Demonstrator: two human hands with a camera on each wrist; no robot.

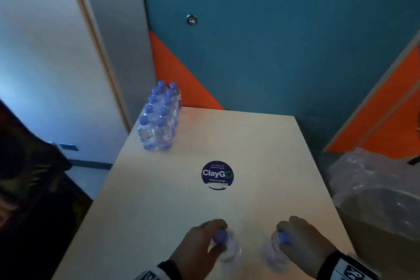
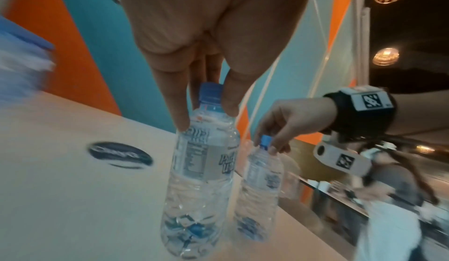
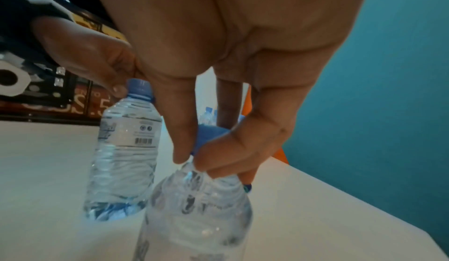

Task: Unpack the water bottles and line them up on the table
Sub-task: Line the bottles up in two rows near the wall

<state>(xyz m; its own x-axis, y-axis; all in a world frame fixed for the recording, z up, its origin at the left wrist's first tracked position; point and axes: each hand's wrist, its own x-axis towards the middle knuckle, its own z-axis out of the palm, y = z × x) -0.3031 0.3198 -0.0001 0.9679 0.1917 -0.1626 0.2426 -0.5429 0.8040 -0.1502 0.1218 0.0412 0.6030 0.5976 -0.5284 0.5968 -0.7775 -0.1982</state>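
The table (image 1: 261, 154) spreads under both hands. Right of the right hand, off the table's edge, sits a box (image 1: 384, 218) lined with crumpled clear plastic (image 1: 363, 166); what it holds cannot be seen. Far ahead of the left hand, at the table's far left corner, stands a double row of bottles (image 1: 159, 118). The left hand (image 1: 200, 245) pinches the neck of the left bottle (image 2: 201, 169); the right hand (image 1: 304, 241) pinches the right bottle (image 3: 196, 213) likewise. A round sticker (image 1: 217, 175) lies ahead, between the hands.
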